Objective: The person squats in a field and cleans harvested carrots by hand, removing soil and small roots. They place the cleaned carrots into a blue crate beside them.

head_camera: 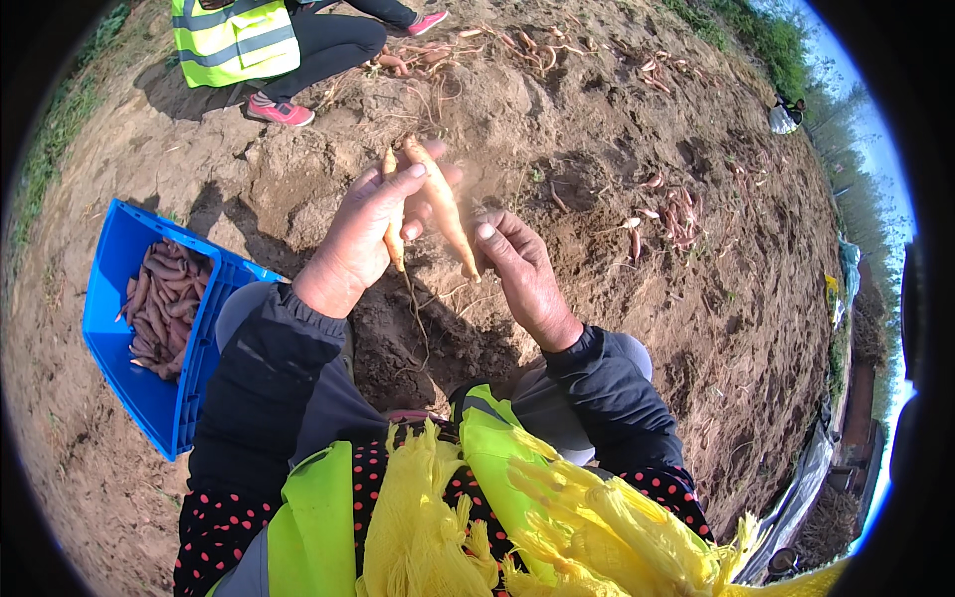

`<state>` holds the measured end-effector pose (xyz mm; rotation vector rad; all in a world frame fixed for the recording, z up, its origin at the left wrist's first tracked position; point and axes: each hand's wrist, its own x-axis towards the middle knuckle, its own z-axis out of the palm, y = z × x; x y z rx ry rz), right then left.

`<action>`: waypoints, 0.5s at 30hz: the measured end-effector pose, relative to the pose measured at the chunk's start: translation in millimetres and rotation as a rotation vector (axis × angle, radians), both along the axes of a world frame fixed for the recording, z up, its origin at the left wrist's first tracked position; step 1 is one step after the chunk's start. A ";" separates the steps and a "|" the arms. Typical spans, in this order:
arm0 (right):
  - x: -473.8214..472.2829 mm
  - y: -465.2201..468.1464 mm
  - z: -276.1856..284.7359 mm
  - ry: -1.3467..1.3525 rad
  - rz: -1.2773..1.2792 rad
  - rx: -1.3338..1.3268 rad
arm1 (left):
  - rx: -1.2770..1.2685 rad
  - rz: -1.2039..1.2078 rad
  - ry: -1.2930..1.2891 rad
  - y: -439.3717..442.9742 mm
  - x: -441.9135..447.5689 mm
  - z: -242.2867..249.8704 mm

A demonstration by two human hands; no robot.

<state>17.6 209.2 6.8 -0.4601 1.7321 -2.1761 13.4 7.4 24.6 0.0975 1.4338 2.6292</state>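
Two slender, pale orange sweet potatoes rest in my left hand (365, 224). The thinner sweet potato (394, 239) lies under my thumb, and a long stringy root (418, 317) trails from its lower end. A thicker sweet potato (440, 195) slants across my fingers, tapering downward to the right. Beside its lower tip is my right hand (521, 261), fingers curled and thumb bent against the forefinger. Whether anything small is pinched there is hidden. A haze of dust hangs between the hands. Below them is dug, shadowed soil (448, 351) between my knees.
To my left, a blue plastic crate (123, 298) holds many sweet potatoes (166, 302). A person in a reflective vest (239, 45) crouches ahead. Sweet potato piles lie ahead (425, 56) and to the right (680, 216). Grey sheeting (794, 489) edges the field.
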 end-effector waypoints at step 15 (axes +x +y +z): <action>-1.6 1.0 -4.8 -0.015 0.079 -0.018 | -0.006 -0.026 0.042 0.6 -0.3 -2.1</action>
